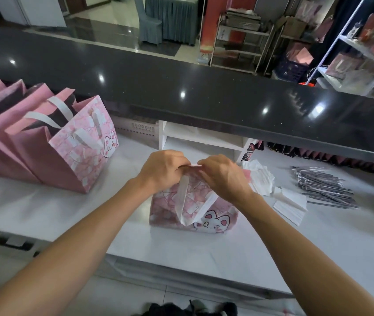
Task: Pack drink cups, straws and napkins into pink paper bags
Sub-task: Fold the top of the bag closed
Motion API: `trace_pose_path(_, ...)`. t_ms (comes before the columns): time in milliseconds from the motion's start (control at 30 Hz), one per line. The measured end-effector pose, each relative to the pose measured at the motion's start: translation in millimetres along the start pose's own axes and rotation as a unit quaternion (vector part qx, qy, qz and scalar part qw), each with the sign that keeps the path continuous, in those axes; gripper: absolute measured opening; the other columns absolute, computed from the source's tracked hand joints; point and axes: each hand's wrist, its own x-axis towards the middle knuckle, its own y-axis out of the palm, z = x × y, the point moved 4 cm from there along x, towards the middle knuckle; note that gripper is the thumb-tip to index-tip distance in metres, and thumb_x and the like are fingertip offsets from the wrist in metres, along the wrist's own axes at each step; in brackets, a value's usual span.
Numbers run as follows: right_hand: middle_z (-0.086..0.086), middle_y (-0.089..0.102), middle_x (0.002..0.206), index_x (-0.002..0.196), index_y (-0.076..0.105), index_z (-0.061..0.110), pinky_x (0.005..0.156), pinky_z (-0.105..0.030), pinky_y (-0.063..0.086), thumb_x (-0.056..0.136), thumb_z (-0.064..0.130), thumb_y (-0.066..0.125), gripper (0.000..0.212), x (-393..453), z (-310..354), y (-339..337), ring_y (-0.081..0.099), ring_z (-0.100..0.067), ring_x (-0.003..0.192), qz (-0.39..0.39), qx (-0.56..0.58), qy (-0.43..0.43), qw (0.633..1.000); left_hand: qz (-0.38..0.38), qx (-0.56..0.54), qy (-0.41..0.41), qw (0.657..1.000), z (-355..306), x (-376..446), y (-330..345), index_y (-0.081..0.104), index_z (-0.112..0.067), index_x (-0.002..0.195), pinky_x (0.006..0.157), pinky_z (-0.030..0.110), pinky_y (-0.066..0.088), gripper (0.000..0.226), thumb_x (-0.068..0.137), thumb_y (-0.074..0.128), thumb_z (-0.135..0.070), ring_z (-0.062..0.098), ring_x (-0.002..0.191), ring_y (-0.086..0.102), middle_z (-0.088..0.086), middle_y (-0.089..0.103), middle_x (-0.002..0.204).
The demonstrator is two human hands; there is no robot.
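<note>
Pink paper bag [177, 208] upright on white counter [90, 213], both hands pinching its top edge, left hand [163, 171], right hand [223, 176]

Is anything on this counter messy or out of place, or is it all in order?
Mostly orderly. The napkins to the right of the pink bag being handled lie in a loose, rumpled heap, some fanned out askew, and the wrapped straws beside them are scattered at angles. The open bags on the left stand upright. Nothing looks spilled or torn.
</note>
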Motion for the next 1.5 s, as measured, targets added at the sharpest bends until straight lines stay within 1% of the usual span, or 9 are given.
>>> trace_pose_path(200,0.000,0.058,0.065,0.080,0.071,0.011,0.046,-0.040,0.048,0.088,0.014,0.077,0.011,-2,-7,4,0.051,-0.021,0.062,0.005,-0.043,0.020,0.999,0.038,0.022,0.017,0.999,1,2,3,0.078,-0.019,0.091,0.061,0.036,0.054,0.010,0.087,0.070,-0.023,0.019,0.078,0.061,-0.006,0.069,0.081)
trace_pose_path(400,-0.004,0.064,0.081,0.093,0.071,0.008,0.055,-0.038,0.051,0.094,0.021,0.070,0.013,-1,-3,-5,0.056,-0.022,0.073,0.011,-0.018,0.016,1.000,0.038,0.038,0.020,0.998,7,5,5,0.076,-0.015,0.082,0.056,0.037,0.051,0.011,0.083,0.066,-0.010,0.022,0.074,0.059,-0.004,0.064,0.073)
trace_pose_path(533,-0.001,0.059,0.073,0.083,0.068,0.008,0.052,-0.042,0.053,0.093,0.017,0.071,0.014,-7,-12,-10,0.052,-0.020,0.065,0.017,-0.033,0.029,0.999,0.042,0.039,0.018,0.998,7,5,5,0.076,-0.017,0.091,0.064,0.038,0.053,0.010,0.086,0.068,-0.017,0.019,0.079,0.060,-0.006,0.068,0.081)
trace_pose_path(767,-0.004,0.061,0.079,0.091,0.069,0.007,0.055,-0.037,0.048,0.096,0.025,0.068,0.019,-9,-3,-3,0.056,-0.023,0.071,0.000,-0.013,0.016,1.000,0.058,0.036,0.029,0.997,-8,11,19,0.073,-0.016,0.083,0.058,0.027,0.034,0.007,0.087,0.068,-0.013,0.018,0.072,0.056,-0.006,0.061,0.073)
trace_pose_path(967,0.005,0.044,0.065,0.071,0.063,0.007,0.043,-0.033,0.038,0.087,0.015,0.079,0.024,-15,-7,-10,0.036,-0.014,0.055,-0.004,-0.022,0.016,1.000,0.078,0.008,0.022,0.997,-11,11,17,0.075,-0.021,0.091,0.063,0.031,0.048,0.008,0.089,0.067,-0.022,0.014,0.078,0.056,-0.009,0.065,0.081)
trace_pose_path(1100,0.001,0.053,0.068,0.081,0.073,0.009,0.053,-0.031,0.041,0.098,0.035,0.065,0.031,-16,-9,-4,0.046,-0.018,0.060,0.009,0.010,0.021,1.000,0.069,0.013,0.026,0.997,-16,14,23,0.076,-0.019,0.086,0.057,0.032,0.047,0.010,0.088,0.067,-0.016,0.017,0.075,0.059,-0.007,0.064,0.076)
trace_pose_path(1267,-0.002,0.062,0.067,0.082,0.073,0.013,0.054,-0.045,0.052,0.092,0.012,0.070,0.011,-30,-28,-4,0.053,-0.023,0.061,0.033,0.002,0.067,0.997,0.065,0.004,0.023,0.998,-15,12,22,0.076,-0.018,0.087,0.060,0.035,0.053,0.011,0.089,0.066,-0.021,0.015,0.075,0.060,-0.008,0.067,0.078)
trace_pose_path(1367,0.001,0.059,0.065,0.080,0.072,0.014,0.051,-0.042,0.049,0.094,0.020,0.070,0.015,-29,-27,-1,0.051,-0.021,0.059,0.023,-0.005,0.075,0.997,0.079,-0.011,0.026,0.996,-23,17,25,0.075,-0.021,0.091,0.063,0.031,0.049,0.018,0.092,0.068,-0.037,0.014,0.076,0.059,-0.009,0.067,0.081)
trace_pose_path(1500,0.005,0.052,0.064,0.080,0.068,0.017,0.051,-0.040,0.047,0.098,0.024,0.067,0.019,-30,-22,2,0.039,-0.014,0.060,0.034,0.003,0.077,0.996,0.078,-0.001,0.016,0.997,-19,16,29,0.075,-0.020,0.087,0.059,0.036,0.050,0.014,0.093,0.066,-0.029,0.017,0.074,0.060,-0.008,0.065,0.078)
